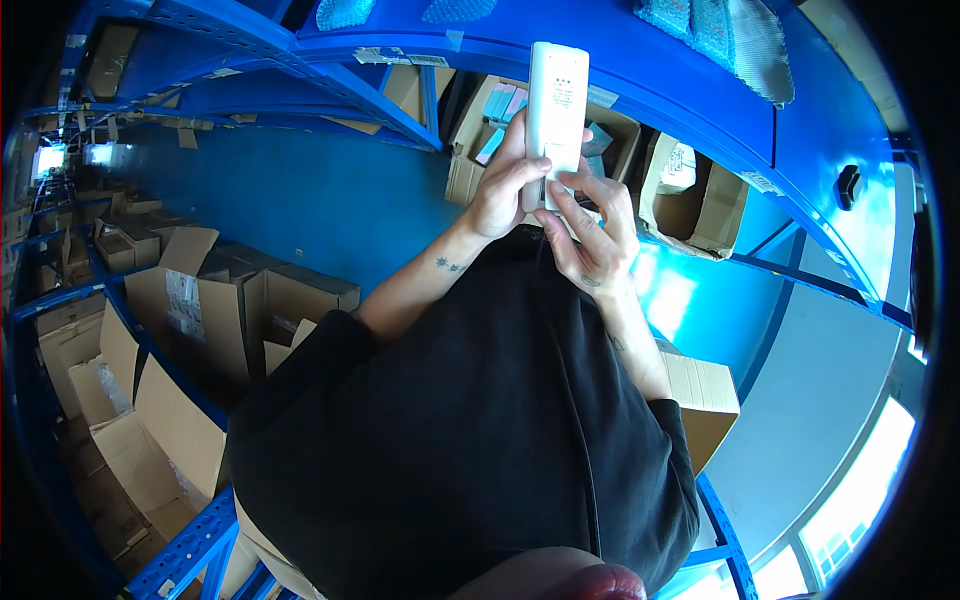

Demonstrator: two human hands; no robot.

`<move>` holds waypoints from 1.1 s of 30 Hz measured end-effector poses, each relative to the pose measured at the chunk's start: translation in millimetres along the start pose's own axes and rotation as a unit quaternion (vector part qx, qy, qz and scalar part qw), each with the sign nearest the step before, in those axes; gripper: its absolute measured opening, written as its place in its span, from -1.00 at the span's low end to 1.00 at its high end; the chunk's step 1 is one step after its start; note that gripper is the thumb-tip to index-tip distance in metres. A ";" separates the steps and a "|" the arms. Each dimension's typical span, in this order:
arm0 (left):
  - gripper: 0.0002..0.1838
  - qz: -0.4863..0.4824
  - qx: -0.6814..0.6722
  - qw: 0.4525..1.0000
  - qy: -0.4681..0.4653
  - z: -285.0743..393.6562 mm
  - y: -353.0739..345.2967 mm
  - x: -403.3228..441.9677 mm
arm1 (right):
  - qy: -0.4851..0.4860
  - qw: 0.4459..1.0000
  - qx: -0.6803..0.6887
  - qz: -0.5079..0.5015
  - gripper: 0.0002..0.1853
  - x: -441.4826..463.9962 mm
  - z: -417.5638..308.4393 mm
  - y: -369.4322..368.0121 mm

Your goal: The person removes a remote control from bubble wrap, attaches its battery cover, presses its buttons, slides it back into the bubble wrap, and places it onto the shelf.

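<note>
A white remote control [558, 85] is held up in front of my chest, its back with small printed text facing me. My left hand [500, 195] is closed around its left side, the thumb lying across the lower part. My right hand [602, 235] has its fingertips on the battery cover [556, 190] at the lower end, with the thumb near the bottom edge. The cover looks slightly out of line with the body; whether it is loose I cannot tell. Several fingers of my left hand are hidden behind the remote control.
Ahead is a blue shelf [690, 120] with bubble-wrapped packs [700, 35] and a small black object [849, 187]. Below it stand an open carton [465, 165] with small boxes and another carton [745, 215]. Several open cardboard boxes [185, 310] sit on the left.
</note>
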State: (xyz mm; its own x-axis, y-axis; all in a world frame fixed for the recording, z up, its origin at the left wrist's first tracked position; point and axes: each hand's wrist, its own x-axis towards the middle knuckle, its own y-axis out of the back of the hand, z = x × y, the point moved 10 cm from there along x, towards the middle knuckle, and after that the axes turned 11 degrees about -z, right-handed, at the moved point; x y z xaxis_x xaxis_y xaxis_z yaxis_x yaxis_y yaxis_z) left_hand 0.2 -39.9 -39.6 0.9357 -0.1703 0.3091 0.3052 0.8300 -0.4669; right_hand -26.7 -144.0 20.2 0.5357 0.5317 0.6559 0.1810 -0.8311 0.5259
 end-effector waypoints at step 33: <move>0.08 -0.052 -0.193 0.977 0.080 -14.8 4.6 -1.2 | 0.020 0.996 -0.071 -0.045 -0.70 -2.1 4.4 -11.1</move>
State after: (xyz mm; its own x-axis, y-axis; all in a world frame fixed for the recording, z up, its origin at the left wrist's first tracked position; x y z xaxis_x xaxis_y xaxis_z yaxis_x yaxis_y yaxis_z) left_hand 3.1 -43.8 -54.3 0.9022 -0.3492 0.2531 0.4156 0.5470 -0.7267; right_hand -26.2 -136.7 10.6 0.4878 0.6123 0.6222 0.1079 -0.7496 0.6530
